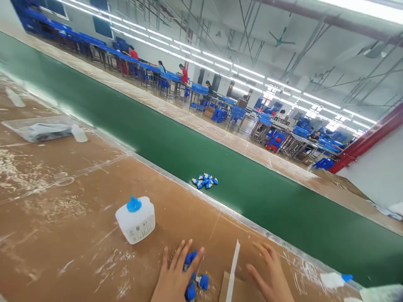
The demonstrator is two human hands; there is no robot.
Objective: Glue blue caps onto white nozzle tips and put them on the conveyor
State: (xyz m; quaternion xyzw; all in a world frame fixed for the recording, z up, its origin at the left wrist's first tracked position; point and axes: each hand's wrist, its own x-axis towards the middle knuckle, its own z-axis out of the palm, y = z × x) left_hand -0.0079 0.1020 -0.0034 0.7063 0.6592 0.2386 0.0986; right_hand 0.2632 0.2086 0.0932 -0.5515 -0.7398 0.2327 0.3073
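Note:
My left hand (178,268) lies over several small blue parts (204,282) on the brown work surface, fingers spread. Part of the blue pieces is hidden under the palm. To the right, my right hand (269,270) hovers with its fingers apart and nothing in it. Between the hands lies a strip of white tape (233,268) on a piece of cardboard (224,287). A white bottle (138,224) with a blue cap stands left of my left hand. Farther off, a small pile of blue and white parts (205,181) rests on the green conveyor belt.
The green belt (170,138) runs diagonally past the brown table (85,251). At left are a clear plastic bag (47,128) and a small white bottle (79,133). A white bottle with a blue tip (335,279) lies at right. People sit at distant benches.

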